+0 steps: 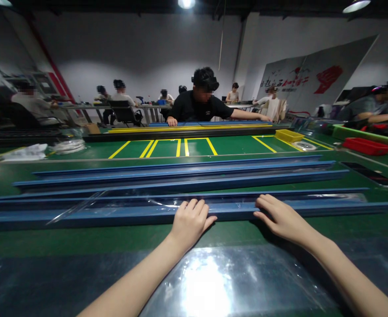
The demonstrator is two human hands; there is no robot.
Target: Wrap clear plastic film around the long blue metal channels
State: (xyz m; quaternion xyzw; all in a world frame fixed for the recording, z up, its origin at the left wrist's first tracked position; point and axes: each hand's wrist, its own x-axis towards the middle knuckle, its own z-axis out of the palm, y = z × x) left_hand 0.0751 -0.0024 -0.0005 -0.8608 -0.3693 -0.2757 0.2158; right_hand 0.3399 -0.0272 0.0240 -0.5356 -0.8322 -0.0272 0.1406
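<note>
Closest to me, a long blue channel strip (124, 215) lies left to right across the green table, with clear plastic film (91, 202) in and over it. The fingers of my left hand (189, 220) curl over its near wall around the middle, thumb out to the right. Farther right, my right hand (278, 215) grips the same wall, fingers over the top and thumb in front. Just behind lie more blue strips (180, 178), side by side. Both hands' fingertips are partly hidden by the angle.
A clear plastic sheet (141, 281) covers the near tabletop. To the right lie a phone (372, 174), a red tray (367, 146) and a yellow tray (288, 135). Across the table a co-worker (197, 105) handles yellow and blue strips (187, 129). White coils (68, 146) sit at left.
</note>
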